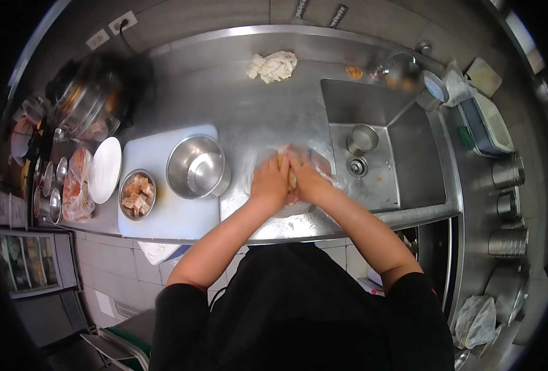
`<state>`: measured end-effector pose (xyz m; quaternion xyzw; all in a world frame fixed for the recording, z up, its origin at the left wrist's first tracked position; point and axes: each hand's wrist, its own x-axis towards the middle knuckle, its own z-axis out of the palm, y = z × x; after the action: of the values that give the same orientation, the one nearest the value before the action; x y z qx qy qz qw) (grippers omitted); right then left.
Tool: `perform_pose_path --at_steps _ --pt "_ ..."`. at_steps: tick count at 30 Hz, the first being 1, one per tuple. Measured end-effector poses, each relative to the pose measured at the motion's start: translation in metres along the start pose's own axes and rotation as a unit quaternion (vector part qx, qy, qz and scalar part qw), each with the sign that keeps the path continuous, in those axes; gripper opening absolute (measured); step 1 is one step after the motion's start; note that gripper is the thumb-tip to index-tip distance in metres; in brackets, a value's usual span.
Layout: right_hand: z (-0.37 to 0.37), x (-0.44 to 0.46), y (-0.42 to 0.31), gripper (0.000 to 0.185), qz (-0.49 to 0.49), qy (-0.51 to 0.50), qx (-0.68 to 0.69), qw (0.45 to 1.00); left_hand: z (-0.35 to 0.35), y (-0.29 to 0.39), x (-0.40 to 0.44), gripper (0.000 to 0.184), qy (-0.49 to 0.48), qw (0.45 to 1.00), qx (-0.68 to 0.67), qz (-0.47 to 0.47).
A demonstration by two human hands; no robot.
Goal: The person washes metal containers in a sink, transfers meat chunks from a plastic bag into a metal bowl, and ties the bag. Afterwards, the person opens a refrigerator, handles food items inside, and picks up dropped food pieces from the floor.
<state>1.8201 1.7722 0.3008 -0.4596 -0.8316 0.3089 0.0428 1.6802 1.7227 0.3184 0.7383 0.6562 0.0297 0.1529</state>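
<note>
A clear plastic bag (340, 182) with pinkish and yellowish pieces in it, which look like raw meat, lies on the steel counter in front of me. My left hand (270, 183) presses on its left side, fingers closed on the bag. From the other side, my right hand (311, 179) also grips it, and the fingertips of both hands nearly meet at the top. Much of the bag is hidden under my hands. To the left, an empty steel bowl (198, 167) and a smaller metal bowl (137, 195) of meat chunks stand on a white cutting board (172, 219).
Right of the bag is a steel sink (422, 167) with a metal cup (363, 139) inside. A crumpled white cloth (272, 66) lies at the back. At the left are a white plate (106, 170), a bag of reddish food (78, 185) and a glass-bowled appliance (91, 102).
</note>
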Motion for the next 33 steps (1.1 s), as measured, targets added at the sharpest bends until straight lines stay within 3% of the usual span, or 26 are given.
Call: perform_pose_path --at_steps 5,7,14,16,17,19,21,26,28,33 --pt "0.007 0.000 -0.001 0.092 0.032 -0.007 0.008 0.999 0.003 -0.001 -0.018 0.113 0.029 0.998 0.055 -0.010" --pt "0.007 0.001 -0.001 0.091 0.040 -0.010 0.000 0.999 -0.004 0.000 -0.018 0.113 -0.055 0.996 0.058 -0.042" --pt "-0.014 0.001 -0.012 0.083 0.042 -0.059 -0.009 0.997 -0.008 -0.011 -0.008 0.113 -0.136 0.987 -0.049 -0.076" --pt "-0.010 0.001 -0.010 0.083 0.042 -0.057 -0.001 0.997 0.002 -0.013 -0.008 0.111 -0.047 0.997 -0.048 -0.048" --pt "-0.007 0.000 -0.011 0.082 0.031 -0.017 0.015 0.999 0.006 -0.012 -0.009 0.111 -0.044 0.997 -0.047 -0.048" --pt "-0.004 -0.001 -0.013 0.082 0.016 0.023 0.030 0.999 0.011 -0.006 -0.012 0.108 0.050 0.998 -0.007 -0.035" --pt "-0.004 -0.001 -0.013 0.082 0.051 0.018 0.056 0.997 0.013 -0.002 -0.014 0.107 0.064 0.997 0.000 -0.036" --pt "-0.011 0.001 -0.005 0.086 0.016 0.023 0.041 0.999 0.012 -0.005 -0.020 0.104 0.084 0.996 0.000 -0.024" --pt "-0.018 -0.001 -0.006 0.089 0.012 0.017 0.038 0.999 0.006 -0.011 -0.017 0.104 0.052 0.987 -0.135 -0.068" --pt "-0.026 0.008 0.008 0.090 -0.053 -0.036 0.140 0.988 -0.002 -0.021 -0.006 0.103 0.037 0.981 -0.182 -0.047"
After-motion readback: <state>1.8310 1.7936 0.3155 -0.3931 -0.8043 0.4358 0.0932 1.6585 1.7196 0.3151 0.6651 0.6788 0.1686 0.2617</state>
